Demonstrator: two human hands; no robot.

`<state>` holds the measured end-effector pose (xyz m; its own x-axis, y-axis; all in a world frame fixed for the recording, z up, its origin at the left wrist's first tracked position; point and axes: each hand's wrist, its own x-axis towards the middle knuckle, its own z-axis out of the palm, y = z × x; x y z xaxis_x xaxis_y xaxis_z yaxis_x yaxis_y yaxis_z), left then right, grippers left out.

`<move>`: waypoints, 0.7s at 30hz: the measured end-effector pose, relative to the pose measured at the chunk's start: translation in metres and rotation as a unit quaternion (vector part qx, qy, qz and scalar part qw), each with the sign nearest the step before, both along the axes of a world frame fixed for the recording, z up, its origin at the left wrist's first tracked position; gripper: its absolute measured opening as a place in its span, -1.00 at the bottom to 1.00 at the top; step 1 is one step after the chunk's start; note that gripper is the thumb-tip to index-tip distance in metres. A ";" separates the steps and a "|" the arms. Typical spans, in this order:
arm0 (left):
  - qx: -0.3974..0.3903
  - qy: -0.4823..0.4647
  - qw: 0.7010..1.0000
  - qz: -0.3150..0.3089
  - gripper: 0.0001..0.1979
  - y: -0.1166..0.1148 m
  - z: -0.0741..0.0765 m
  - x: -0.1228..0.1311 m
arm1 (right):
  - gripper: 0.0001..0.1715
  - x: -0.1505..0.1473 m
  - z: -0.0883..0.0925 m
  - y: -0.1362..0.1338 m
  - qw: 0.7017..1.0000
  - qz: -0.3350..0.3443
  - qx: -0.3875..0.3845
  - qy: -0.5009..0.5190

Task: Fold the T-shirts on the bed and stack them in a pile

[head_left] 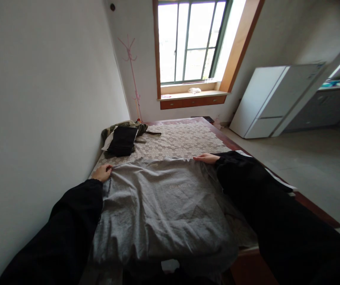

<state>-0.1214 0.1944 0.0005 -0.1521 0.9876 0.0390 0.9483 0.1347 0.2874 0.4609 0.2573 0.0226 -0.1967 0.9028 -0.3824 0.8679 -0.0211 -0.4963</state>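
Observation:
A grey T-shirt (158,206) with pale lettering on its chest lies spread over the near part of a bed-like surface, its collar toward the far side. Folds run down its left half, and the lower hem hangs toward me. My left hand (102,173) is closed on the shirt's left shoulder. At the opposite shoulder, my right hand (207,158) pinches the cloth between thumb and fingers. Both arms wear black sleeves.
Folded black clothing (122,140) lies on the patterned cover (175,138) at far left, against the wall. Beyond the right forearm, black-and-white cloth (279,180) lies along the wooden edge. A pink coat stand (132,71), window and white fridge (264,99) stand farther back.

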 end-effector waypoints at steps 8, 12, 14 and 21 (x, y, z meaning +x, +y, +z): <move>0.034 -0.007 0.999 -0.001 -0.65 0.013 0.004 0.020 | -0.67 -0.003 0.000 0.005 0.998 -0.001 0.057 -0.032; 0.074 0.005 0.997 0.031 -0.62 0.009 0.001 0.026 | -0.65 0.000 -0.003 0.007 0.993 -0.008 0.098 -0.067; 0.057 0.004 0.998 0.026 -0.67 0.009 -0.001 0.027 | -0.70 0.001 -0.008 0.007 0.992 -0.007 0.084 -0.089; 0.003 -0.012 1.000 0.001 -0.60 0.028 -0.001 0.041 | -0.49 -0.004 -0.008 0.017 0.993 0.014 0.051 -0.109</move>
<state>-0.0799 0.2226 -0.0002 -0.1541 0.9872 0.0417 0.9409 0.1337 0.3113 0.4568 0.2747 0.0147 -0.1442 0.9344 -0.3258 0.9547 0.0447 -0.2941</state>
